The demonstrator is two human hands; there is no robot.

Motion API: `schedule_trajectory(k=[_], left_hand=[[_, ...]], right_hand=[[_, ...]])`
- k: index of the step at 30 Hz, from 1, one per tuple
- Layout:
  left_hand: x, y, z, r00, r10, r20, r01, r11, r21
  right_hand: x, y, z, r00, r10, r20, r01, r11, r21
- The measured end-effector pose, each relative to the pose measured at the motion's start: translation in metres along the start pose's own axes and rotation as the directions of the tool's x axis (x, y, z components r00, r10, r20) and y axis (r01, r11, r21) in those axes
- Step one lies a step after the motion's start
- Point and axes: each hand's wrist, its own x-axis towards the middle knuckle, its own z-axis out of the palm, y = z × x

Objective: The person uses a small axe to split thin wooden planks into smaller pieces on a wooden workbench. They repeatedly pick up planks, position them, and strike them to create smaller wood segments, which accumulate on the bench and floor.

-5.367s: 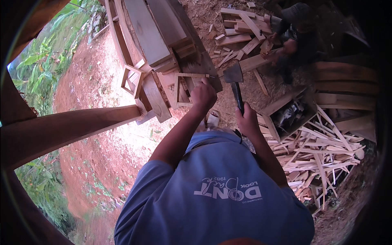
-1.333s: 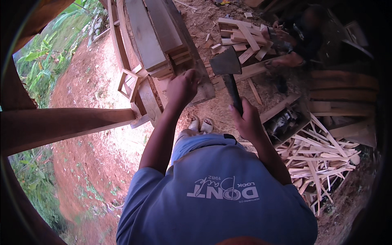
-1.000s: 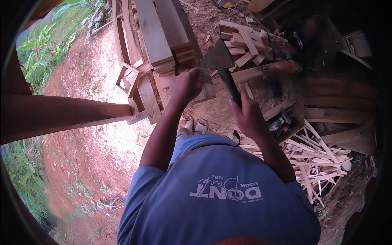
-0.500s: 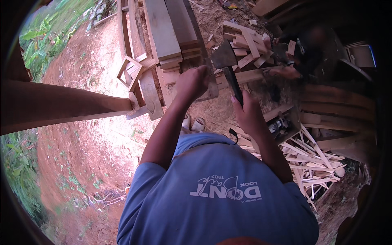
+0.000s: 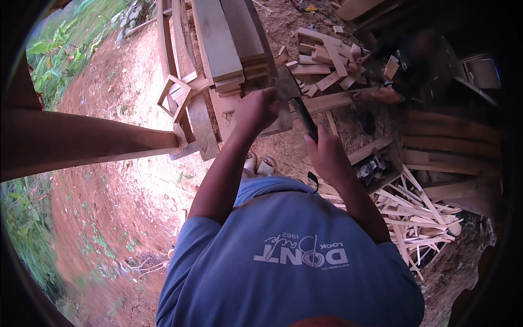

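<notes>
My right hand is wrapped round the dark handle of a hatchet, whose broad grey head points up and to the left. The head comes right beside my left hand. That hand is closed in a fist at the near end of the long boards, and whatever it may hold is hidden by its fingers. Just beyond it lies a stack of long planks, with shorter pieces under its near end.
A small wooden frame leans left of the stack. A thick beam juts in from the left. A co-worker sits at the upper right by a pile of wood offcuts. Thin strips lie heaped at right.
The hatchet has swung down and left, its head turning edge-on and reaching my left hand. My left hand has stayed almost still. The co-worker's small wood piece has shifted slightly.
</notes>
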Motion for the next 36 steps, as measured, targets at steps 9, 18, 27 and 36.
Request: schedule_trajectory(k=[9, 18, 27, 36], left_hand=[[-0.001, -0.001, 0.004, 0.999, 0.001, -0.037, -0.001, 1.0, -0.009], [0.0, -0.002, 0.001, 1.0, -0.007, -0.018, 0.007, 1.0, -0.021], [0.001, -0.001, -0.001, 1.0, -0.014, -0.003, 0.014, 0.999, -0.041], [0.003, -0.008, 0.006, 1.0, 0.007, -0.028, -0.009, 0.998, -0.065]], right_hand=[[-0.002, -0.024, -0.012, 0.985, -0.095, -0.144, 0.099, 0.995, 0.016], [-0.007, -0.033, -0.015, 0.996, -0.028, -0.087, 0.029, 1.0, 0.007], [-0.006, -0.01, 0.004, 0.998, 0.064, 0.028, -0.06, 0.99, -0.126], [-0.01, -0.032, -0.006, 0.995, -0.055, -0.086, 0.043, 0.99, -0.132]])
